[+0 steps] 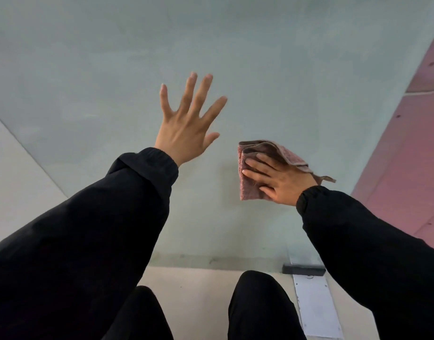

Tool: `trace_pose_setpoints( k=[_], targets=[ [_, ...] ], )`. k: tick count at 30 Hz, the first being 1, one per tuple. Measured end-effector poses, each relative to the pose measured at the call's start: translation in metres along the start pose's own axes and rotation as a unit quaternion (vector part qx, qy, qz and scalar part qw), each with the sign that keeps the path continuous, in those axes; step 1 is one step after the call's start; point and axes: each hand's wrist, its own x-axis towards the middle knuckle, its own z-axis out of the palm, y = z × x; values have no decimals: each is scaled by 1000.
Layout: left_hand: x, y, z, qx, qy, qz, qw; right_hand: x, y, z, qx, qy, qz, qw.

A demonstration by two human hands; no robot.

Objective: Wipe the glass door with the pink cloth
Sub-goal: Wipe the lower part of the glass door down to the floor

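black trouser knees (pixel 260 303) sit lowest and closest, bent, over a pale beige floor (pixel 198 285). both arms reach up and away from them in loose black sleeves, the left sleeve (pixel 88 229) broad across the lower left, the right sleeve (pixel 370 241) coming in from the lower right.

up front, filling most of the view, we've got the big grey-green frosted glass door (pixel 235 57). the left hand (pixel 186 128) is raised high in front of it, back of the hand to us, fingers straight and fanned wide, holding nothing. fingertips look a touch blurred, and whether they actually meet the glass i can't tell.

over to the right and lower, the right hand (pixel 282 182) lies flat on the folded pink terry cloth (pixel 262 149), fingers straight and pointing left, pressing it against the glass. the cloth is folded in layers, its left edge poking out past the fingertips, one flap draped over the back of the hand and a corner tailing off to the right by the cuff. the thumb is hidden under that flap.

on the right edge runs a slanting pinkish-red panelled wall (pixel 407 143). at the door's foot, a small dark block fitting (pixel 304 269) sits just above a pale grey metal floor plate (pixel 316 307). far left, a pale off-white panel (pixel 15 173) meets the glass along a diagonal edge.
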Motion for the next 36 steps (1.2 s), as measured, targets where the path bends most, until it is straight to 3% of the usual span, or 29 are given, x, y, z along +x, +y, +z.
trace_pose_setpoints(
  k=[3,7,12,17,24,32,36],
  targets=[
    [19,20,-12,-35,10,64,997,-16,6,-4,-20,-25,23,999],
    [41,45,-10,-52,3,57,997,-17,-3,-9,-14,-13,64,998],
    [39,47,11,-14,9,69,997,-7,-28,-9,42,25,214,976],
    [38,46,17,24,17,83,996,-5,-47,5,74,90,393,912],
    [38,44,20,-14,18,93,995,-14,-48,10,90,87,535,836],
    [37,46,20,-36,14,91,995,-60,18,-22,129,131,636,749],
    [38,46,18,-56,4,84,995,-70,31,-28,121,131,644,744]
  ],
)
